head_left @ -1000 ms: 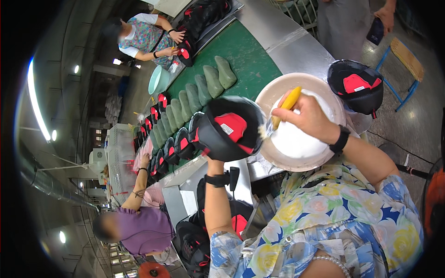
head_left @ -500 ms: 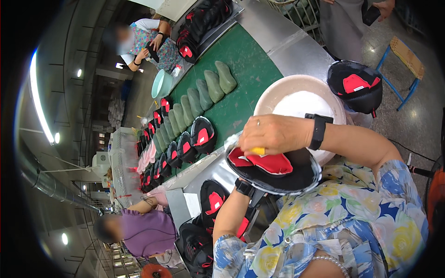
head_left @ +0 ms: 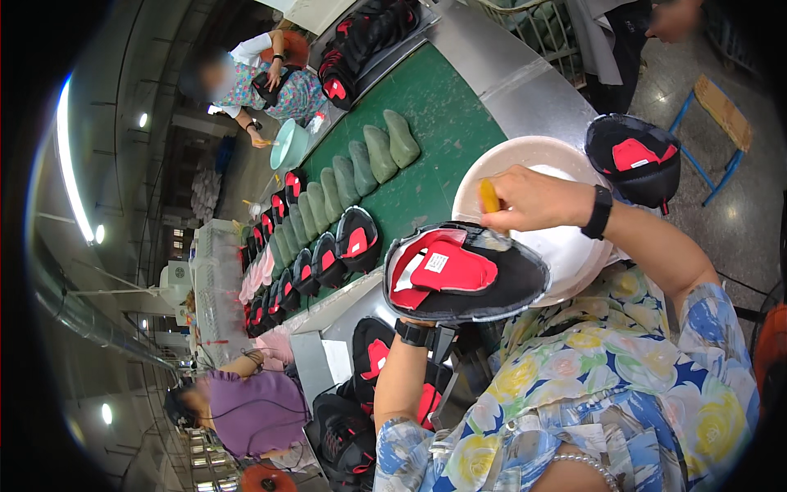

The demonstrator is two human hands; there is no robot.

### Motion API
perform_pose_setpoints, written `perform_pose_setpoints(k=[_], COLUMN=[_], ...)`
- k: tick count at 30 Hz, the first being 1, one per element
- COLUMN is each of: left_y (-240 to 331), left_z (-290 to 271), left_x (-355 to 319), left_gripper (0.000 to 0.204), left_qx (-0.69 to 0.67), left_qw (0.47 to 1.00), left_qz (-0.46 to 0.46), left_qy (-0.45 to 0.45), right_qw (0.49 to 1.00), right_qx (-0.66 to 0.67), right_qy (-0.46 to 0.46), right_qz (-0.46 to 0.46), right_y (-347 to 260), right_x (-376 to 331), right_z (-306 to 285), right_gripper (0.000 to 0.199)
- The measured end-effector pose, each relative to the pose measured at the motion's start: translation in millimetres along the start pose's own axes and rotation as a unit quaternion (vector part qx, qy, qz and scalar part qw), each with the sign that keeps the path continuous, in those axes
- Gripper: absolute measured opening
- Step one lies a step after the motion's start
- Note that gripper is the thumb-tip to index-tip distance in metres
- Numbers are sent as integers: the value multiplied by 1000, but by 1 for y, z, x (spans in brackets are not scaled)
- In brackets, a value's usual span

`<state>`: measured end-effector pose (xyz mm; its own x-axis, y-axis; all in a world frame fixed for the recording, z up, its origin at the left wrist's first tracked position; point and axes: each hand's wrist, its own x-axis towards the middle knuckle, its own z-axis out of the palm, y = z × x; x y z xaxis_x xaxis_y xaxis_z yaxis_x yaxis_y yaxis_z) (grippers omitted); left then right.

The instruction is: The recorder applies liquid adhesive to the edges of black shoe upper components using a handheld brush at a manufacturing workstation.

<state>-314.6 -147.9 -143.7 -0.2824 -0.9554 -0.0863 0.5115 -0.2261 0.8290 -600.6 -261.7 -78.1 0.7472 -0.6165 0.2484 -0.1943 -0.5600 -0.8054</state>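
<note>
At the centre of the frame we hold a black shoe upper with red lining (head_left: 459, 275) from beneath; our left hand (head_left: 426, 316) is hidden under it, so we cannot tell its grip. Our right hand (head_left: 533, 197), just above, is closed on a yellow brush (head_left: 489, 197) at the upper's top edge, over a white bowl (head_left: 525, 156). Grey shoe lasts (head_left: 377, 152) line the green surface (head_left: 443, 115) at upper centre.
</note>
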Motion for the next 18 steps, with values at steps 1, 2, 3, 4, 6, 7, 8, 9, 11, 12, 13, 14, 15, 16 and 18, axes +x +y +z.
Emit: perform_pose_setpoints(k=[1, 2, 3, 4, 6, 7, 8, 9, 11, 12, 13, 14, 15, 16, 18], left_y=[4, 7, 9, 10, 9, 7, 5, 0, -5, -3, -3, -3, -5, -3, -1], left_z=[-4, -5, -5, -6, -5, -4, -4, -4, -4, -7, -8, -7, -5, -6, -7], left_x=[-7, -10, -8, -5, -9, -9, -16, -2, -12, -15, -13, -11, -3, -5, -12], left_gripper=[48, 48, 48, 48, 48, 48, 48, 48, 48, 48, 48, 48, 48, 48, 48], left_qx=[2, 4, 7, 9, 16, 20, 22, 25, 29, 30, 32, 33, 33, 34, 40], left_qw=[1000, 1000, 1000, 1000, 1000, 1000, 999, 999, 999, 998, 998, 998, 997, 997, 997], left_qz=[4, 7, 10, 13, 7, 5, 7, 9, 15, 18, 21, 23, 24, 26, 24], left_qy=[6, 11, 16, 22, 22, 22, 25, 28, 38, 44, 51, 56, 60, 65, 63], right_qw=[1000, 998, 993, 979, 965, 945, 940, 940, 972, 983, 983, 984, 986, 962, 953], right_qx=[0, -18, -35, -15, -9, -3, -62, -63, -64, -41, -40, -38, -36, -8, -33], right_qy=[-2, 51, 104, 162, 184, 200, 187, 187, 99, 61, 58, 71, 84, 156, 171], right_qz=[-2, -26, -50, -119, -187, -260, -278, -278, -202, -170, -171, -157, -142, -223, -246], right_y=[-1, -3, -5, -11, -18, -14, -10, -6, -2, -1, -3, -8, -12, -14, -13], right_x=[-2, -7, -9, -7, 2, 6, 9, 7, -3, -9, -10, -12, -13, -5, 2], right_z=[-3, -5, -4, 0, 12, 17, 21, 20, 14, 7, 3, -2, -4, 4, 13], right_gripper=[26, 25, 24, 20, 18, 16, 15, 15, 16, 18, 18, 18, 18, 17, 17])
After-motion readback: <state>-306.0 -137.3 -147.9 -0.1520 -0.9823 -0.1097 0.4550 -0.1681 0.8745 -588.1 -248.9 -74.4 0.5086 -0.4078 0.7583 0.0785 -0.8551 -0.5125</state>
